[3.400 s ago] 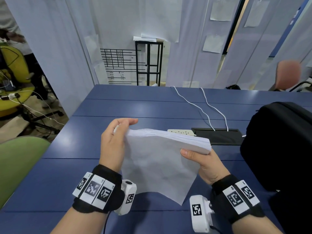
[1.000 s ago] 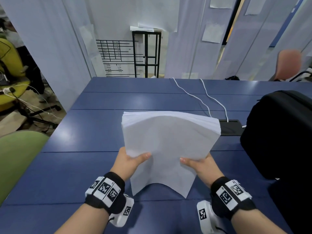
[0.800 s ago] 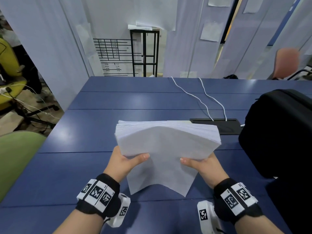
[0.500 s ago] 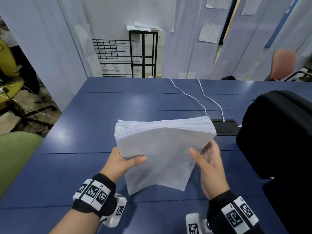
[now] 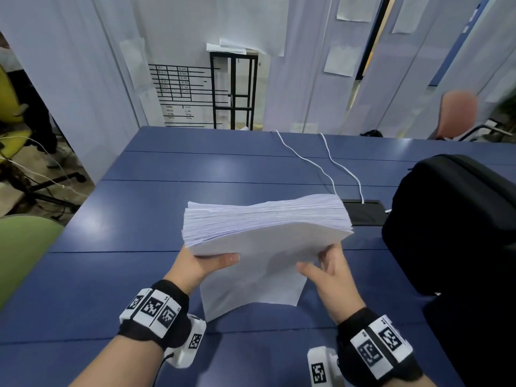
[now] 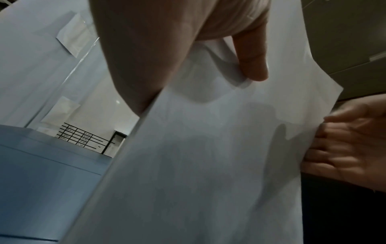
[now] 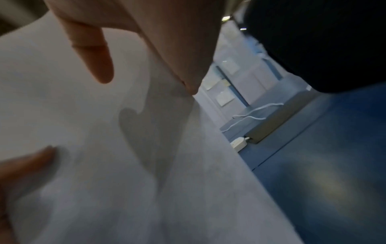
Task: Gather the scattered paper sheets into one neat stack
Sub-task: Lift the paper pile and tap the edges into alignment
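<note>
A thick stack of white paper stands tilted on its lower edge over the blue table, its top edge fanned slightly. My left hand grips its lower left side, thumb on the front sheet and fingers hidden behind. My right hand is at the stack's right edge with fingers straight and spread, seen as an open palm in the left wrist view. Its thumb hovers off the front sheet, casting a shadow on it.
A large black backpack stands on the table close to the right of the stack. Behind the stack lie a black cable hatch, two white cables and a white power strip. A green chair is at the left.
My right hand released its pinch on the stack's lower right and now lies open against the right edge. The left hand kept its grip, and the stack's top tilted toward me.
</note>
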Demonstrator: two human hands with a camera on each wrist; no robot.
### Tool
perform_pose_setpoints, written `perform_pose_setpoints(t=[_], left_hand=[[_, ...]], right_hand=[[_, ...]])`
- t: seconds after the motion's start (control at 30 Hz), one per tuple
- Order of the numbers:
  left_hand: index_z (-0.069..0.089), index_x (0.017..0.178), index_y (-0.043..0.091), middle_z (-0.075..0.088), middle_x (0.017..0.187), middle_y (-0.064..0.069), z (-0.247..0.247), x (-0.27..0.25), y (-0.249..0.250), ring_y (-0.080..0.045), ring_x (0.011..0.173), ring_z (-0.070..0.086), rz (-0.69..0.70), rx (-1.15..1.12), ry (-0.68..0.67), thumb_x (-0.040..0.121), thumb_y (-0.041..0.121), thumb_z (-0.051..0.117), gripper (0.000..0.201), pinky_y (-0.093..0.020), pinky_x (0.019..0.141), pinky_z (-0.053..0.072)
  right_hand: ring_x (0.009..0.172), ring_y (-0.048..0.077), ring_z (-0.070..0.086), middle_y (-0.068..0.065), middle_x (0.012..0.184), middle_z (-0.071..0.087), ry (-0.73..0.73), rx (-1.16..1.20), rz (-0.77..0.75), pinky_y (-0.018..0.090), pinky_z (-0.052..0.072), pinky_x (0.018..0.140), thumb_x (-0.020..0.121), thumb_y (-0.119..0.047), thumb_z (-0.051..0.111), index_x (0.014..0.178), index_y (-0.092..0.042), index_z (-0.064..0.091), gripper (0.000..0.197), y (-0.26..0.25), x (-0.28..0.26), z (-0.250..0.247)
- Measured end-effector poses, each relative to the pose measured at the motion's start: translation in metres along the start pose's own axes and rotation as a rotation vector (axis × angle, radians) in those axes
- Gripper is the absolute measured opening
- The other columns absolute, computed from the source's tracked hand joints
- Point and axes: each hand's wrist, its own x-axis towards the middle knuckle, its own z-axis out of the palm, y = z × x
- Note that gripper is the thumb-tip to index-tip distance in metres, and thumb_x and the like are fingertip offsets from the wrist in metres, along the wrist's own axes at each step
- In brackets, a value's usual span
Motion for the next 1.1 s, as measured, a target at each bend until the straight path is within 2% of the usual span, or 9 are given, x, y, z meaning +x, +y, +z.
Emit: perform_pose_setpoints(t=[0.13,0.27,0.4,0.5,0.63,0.7,0.8,0.97,1.1], left_hand=[[0.067,0.105,0.013,0.075,0.100,-0.001,0.000,0.000,0.001,-0.015,0.095,0.071,0.003,-0.023,0.011,0.046,0.024,0.086,0.064,-0.021,0.073,0.055],[0.070,0.102,0.017,0.075,0.099,-0.002,0.000,0.000,0.001,-0.016,0.095,0.071,0.000,-0.063,0.022,0.046,0.021,0.085,0.058,-0.022,0.072,0.055],[0.068,0.106,0.013,0.075,0.101,-0.003,-0.001,0.002,0.003,-0.018,0.097,0.070,0.004,-0.047,0.018,0.045,0.023,0.088,0.065,-0.024,0.074,0.055],[0.072,0.100,0.017,0.075,0.101,-0.005,-0.001,0.002,0.002,-0.020,0.096,0.071,-0.014,-0.051,0.045,0.035,0.036,0.096,0.073,-0.025,0.075,0.056],[0.074,0.098,0.021,0.075,0.103,-0.007,-0.006,0.003,0.003,-0.025,0.101,0.069,-0.032,-0.041,0.008,0.036,0.037,0.096,0.068,-0.030,0.080,0.056],[0.077,0.093,0.025,0.075,0.101,-0.005,-0.005,0.002,0.005,-0.023,0.098,0.070,-0.068,-0.030,-0.021,0.030,0.047,0.096,0.069,-0.032,0.081,0.055],[0.077,0.092,0.031,0.076,0.098,-0.001,-0.006,-0.001,0.009,-0.018,0.096,0.071,-0.047,-0.001,-0.016,0.031,0.052,0.095,0.066,-0.030,0.080,0.055],[0.052,0.126,0.012,0.067,0.104,0.012,0.015,-0.023,0.006,-0.012,0.101,0.063,0.182,0.059,0.355,0.061,0.042,0.080,0.077,-0.027,0.091,0.048],[0.040,0.138,0.013,0.061,0.126,0.009,0.035,-0.038,0.007,-0.012,0.120,0.056,0.242,0.054,0.347,0.072,0.038,0.072,0.078,-0.023,0.098,0.044]], right_hand=[[0.125,0.016,0.052,0.005,0.131,0.057,0.087,0.047,-0.041,0.032,0.044,0.103,0.077,0.014,0.059,0.133,-0.012,0.043,0.064,0.005,0.005,-0.011],[0.103,0.006,0.062,0.001,0.110,0.064,-0.041,0.051,0.022,0.019,0.049,0.085,0.077,0.026,0.052,0.115,-0.011,0.052,0.053,0.001,0.006,-0.005],[0.123,0.010,0.051,0.001,0.132,0.056,0.080,0.113,-0.042,0.019,0.047,0.092,0.073,0.016,0.057,0.141,-0.008,0.037,0.074,0.001,0.013,-0.011],[0.100,0.006,0.063,-0.005,0.105,0.067,-0.052,0.037,0.007,0.017,0.050,0.080,0.061,0.007,0.062,0.113,-0.013,0.052,0.056,-0.003,0.011,-0.003],[0.100,0.013,0.067,0.004,0.107,0.071,-0.079,0.040,0.018,0.027,0.053,0.084,0.066,0.012,0.073,0.114,-0.009,0.060,0.054,-0.007,0.021,-0.011],[0.090,0.015,0.071,0.005,0.095,0.075,-0.090,0.017,0.037,0.024,0.055,0.076,0.067,0.018,0.073,0.100,-0.010,0.069,0.044,-0.008,0.022,-0.008],[0.091,0.018,0.071,0.006,0.095,0.076,-0.099,0.018,0.038,0.023,0.056,0.074,0.063,0.018,0.075,0.103,-0.004,0.068,0.046,-0.008,0.020,-0.001],[0.093,0.018,0.071,0.006,0.097,0.075,-0.146,0.061,0.032,0.022,0.055,0.075,0.057,0.004,0.077,0.104,-0.006,0.068,0.048,-0.007,0.018,-0.001],[0.090,0.015,0.071,0.004,0.094,0.076,-0.209,0.106,0.064,0.020,0.055,0.071,0.049,-0.013,0.089,0.091,-0.017,0.076,0.044,-0.008,0.022,-0.004]])
